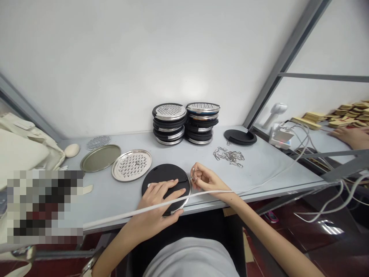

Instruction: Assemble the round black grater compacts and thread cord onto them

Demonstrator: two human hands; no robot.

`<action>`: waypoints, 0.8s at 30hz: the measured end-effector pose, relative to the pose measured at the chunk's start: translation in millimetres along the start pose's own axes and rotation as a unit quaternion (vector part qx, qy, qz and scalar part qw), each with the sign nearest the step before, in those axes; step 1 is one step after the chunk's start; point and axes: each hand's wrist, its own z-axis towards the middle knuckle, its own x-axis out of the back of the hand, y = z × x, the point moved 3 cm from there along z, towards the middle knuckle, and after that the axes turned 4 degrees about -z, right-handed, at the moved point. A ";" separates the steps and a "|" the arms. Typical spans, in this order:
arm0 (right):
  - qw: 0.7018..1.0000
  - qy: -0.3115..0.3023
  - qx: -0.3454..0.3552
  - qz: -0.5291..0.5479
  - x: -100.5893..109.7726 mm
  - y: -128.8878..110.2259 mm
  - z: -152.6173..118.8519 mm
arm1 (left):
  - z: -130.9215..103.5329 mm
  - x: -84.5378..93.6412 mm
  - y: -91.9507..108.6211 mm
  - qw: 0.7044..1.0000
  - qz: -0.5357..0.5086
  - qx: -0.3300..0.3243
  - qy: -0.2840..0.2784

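L hand (pixel 158 196) lies palm-down on the round black disc w/ silver metal rim (pixel 167 173), near the front edge of the grey desk (pixel 259 165); its fingers are spread, w/ the thumb at the disc's near edge. R hand (pixel 207 181) is at the disc's R side, fingers pinching a small silver metal clasp (pixel 193 175) btwn thumb & fingertips; can't tell if the clasp touches the rim.

To the R, a loose pile of silver metal clasps (pixel 230 156) lies on the desk, & just behind it a round black plastic lid w/ a notch (pixel 240 137). Behind the disc, near the wall, 2 stacks stand side by side: L stack of black & silver round graters (pixel 169 125), R stack of black & silver round graters (pixel 202 125), each w/ a perforated silver face on top.

L of the disc: round silver grater plate w/ raised teeth (pixel 132 165), then a plain olive-grey round plate (pixel 100 158), w/ a thin perforated metal sheet (pixel 98 142) behind it & a cream oval object (pixel 72 150) nr the cream fabric (pixel 23 146). A white cable (pixel 216 191) crosses in front of L hand & R wrist. Far R, past the grey frame, another person's hand (pixel 350 136) is by flat tan pieces (pixel 353 114).
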 end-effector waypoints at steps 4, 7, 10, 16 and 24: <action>1.000 0.004 -0.015 0.014 2.5 3.2 1.1 | -0.4 -0.7 -0.7 1.000 -0.001 -0.004 0.004; 0.999 0.002 -0.028 0.027 4.8 1.6 1.2 | -0.6 -1.3 -0.6 1.000 0.001 -0.004 -0.001; 0.997 0.007 -0.042 0.057 6.8 -0.1 1.6 | -0.6 -1.3 -0.3 1.000 0.001 0.000 -0.005; 0.993 0.028 -0.071 0.094 7.4 0.9 3.2 | -1.0 -0.8 -0.6 1.000 -0.001 0.001 0.000; 0.989 0.030 -0.068 0.124 6.7 5.9 4.4 | -1.4 -1.9 -1.4 1.000 -0.004 0.001 0.002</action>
